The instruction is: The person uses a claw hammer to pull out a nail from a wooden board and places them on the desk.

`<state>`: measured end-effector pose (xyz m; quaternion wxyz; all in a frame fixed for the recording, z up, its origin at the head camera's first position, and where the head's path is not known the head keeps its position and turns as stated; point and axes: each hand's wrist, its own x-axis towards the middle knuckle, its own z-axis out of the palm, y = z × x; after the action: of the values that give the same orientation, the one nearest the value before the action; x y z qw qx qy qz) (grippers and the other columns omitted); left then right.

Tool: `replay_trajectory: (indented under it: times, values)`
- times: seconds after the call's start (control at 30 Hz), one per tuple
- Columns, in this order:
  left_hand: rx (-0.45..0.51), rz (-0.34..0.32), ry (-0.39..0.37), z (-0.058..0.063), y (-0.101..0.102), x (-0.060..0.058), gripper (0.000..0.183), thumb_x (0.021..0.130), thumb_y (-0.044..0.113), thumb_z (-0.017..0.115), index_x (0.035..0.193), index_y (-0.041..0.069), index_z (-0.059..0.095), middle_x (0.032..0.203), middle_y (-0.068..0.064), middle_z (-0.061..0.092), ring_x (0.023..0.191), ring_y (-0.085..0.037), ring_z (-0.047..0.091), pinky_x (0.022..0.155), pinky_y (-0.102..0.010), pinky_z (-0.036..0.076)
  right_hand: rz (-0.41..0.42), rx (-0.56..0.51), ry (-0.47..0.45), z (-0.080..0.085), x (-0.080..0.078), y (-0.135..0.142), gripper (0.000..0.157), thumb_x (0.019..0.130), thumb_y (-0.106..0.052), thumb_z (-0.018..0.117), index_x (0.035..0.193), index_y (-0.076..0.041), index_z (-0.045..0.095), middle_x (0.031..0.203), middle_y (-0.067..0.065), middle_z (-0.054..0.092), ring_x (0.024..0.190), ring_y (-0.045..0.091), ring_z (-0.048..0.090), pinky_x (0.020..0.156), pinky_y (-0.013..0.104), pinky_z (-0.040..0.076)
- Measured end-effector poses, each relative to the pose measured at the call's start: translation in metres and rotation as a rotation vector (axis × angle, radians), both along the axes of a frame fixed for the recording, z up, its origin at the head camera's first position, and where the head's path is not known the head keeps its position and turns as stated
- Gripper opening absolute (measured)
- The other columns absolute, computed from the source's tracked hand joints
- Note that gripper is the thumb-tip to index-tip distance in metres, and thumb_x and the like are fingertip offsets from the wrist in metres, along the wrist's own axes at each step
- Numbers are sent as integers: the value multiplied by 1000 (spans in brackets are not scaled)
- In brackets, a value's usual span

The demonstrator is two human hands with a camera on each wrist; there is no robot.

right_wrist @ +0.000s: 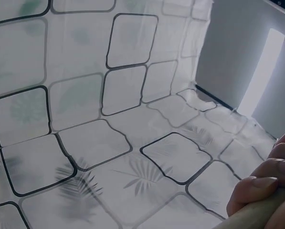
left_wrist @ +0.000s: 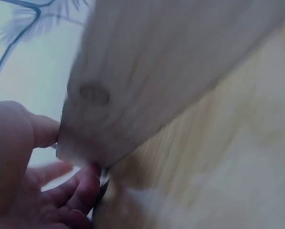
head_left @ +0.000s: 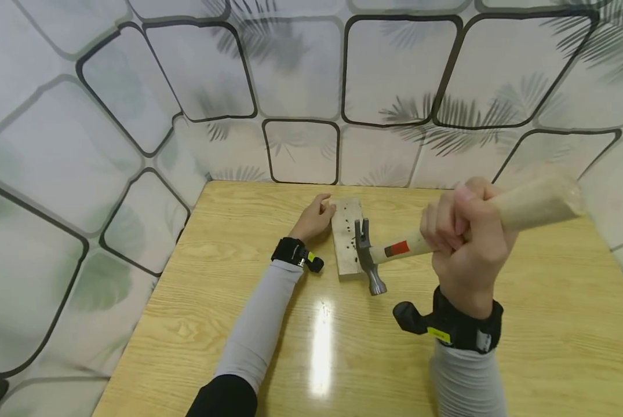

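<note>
My right hand (head_left: 470,240) grips the pale wooden handle of a claw hammer (head_left: 364,246), raised toward the camera. Its steel head overlaps the right edge of a wooden block (head_left: 345,255) in the head view, claw pointing away and striking face toward me. Small dark spots, like nail heads or holes, dot the block's top. At the block's far left end, my left hand (head_left: 314,220) holds it, thumb and curled fingers at the corner in the left wrist view. The right wrist view has only the right fingers (right_wrist: 259,191) around the handle, with the hammer head out of frame.
The block lies on a wood-grain table (head_left: 212,307) near its far edge. A patterned curtain or sheet (head_left: 301,69) rises behind and along the left side. Each wrist wears a black camera strap (head_left: 467,324).
</note>
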<state>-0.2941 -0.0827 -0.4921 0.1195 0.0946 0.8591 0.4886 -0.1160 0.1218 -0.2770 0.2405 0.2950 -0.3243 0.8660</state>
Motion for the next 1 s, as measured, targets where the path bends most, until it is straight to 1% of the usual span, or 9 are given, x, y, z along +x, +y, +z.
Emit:
replay_trajectory:
  times: [0.1,0.2,0.3,0.43,0.6,0.67,0.77,0.9,1.0]
  values:
    - [177,88,-111,2,-9,8,62,108,40,47,160,12,27,124,-13,57,100,-21,55,87,-34,44,16,-28,24,-2,10,2,40,89,10,39,56,-5,22,44,-2,25,34,5,25,33,18,22]
    - [232,106,-131,14,-23,20,58,107,41,49,157,14,36,132,-12,53,109,-22,53,89,-36,44,35,-58,38,-2,16,4,38,87,11,37,56,-5,22,44,-2,27,35,5,27,34,19,23]
    - [247,4,-65,30,-34,34,47,108,37,50,148,12,50,138,-15,54,121,-32,52,98,-48,45,45,-96,42,-3,18,6,36,87,11,35,58,-5,22,45,-2,28,35,6,29,34,20,24]
    - [238,-196,40,54,-35,56,37,108,32,51,139,14,61,136,-8,61,129,-31,54,106,-56,42,36,-126,38,-5,20,7,35,87,11,35,59,-6,22,44,-1,30,35,7,30,34,21,24]
    - [75,-383,192,76,-25,84,31,107,31,55,133,20,66,126,7,68,115,-11,60,91,-39,47,30,-130,33,-5,20,6,36,86,10,37,58,-6,22,43,-2,30,34,7,30,33,21,24]
    - [54,-415,232,81,-20,92,28,105,29,58,129,21,68,124,9,69,114,-9,60,87,-35,48,36,-131,37,-5,20,6,36,86,9,36,57,-6,22,43,-2,30,34,7,30,33,21,24]
    - [57,-426,279,86,-14,98,22,103,23,63,122,18,72,120,6,71,113,-16,62,84,-32,48,55,-140,37,-4,21,6,36,87,9,34,58,-7,21,43,-2,30,34,7,30,33,21,24]
    - [55,-436,297,88,-8,102,17,100,17,67,113,15,76,116,2,74,110,-23,64,84,-35,48,89,-173,28,-5,25,8,35,88,8,29,59,-7,20,44,-1,29,35,7,30,34,22,24]
    - [34,-444,302,89,-5,103,14,99,17,69,108,15,78,114,2,75,106,-20,65,84,-38,49,112,-194,21,-6,27,11,34,89,7,26,59,-7,20,43,-1,29,34,8,29,34,22,24]
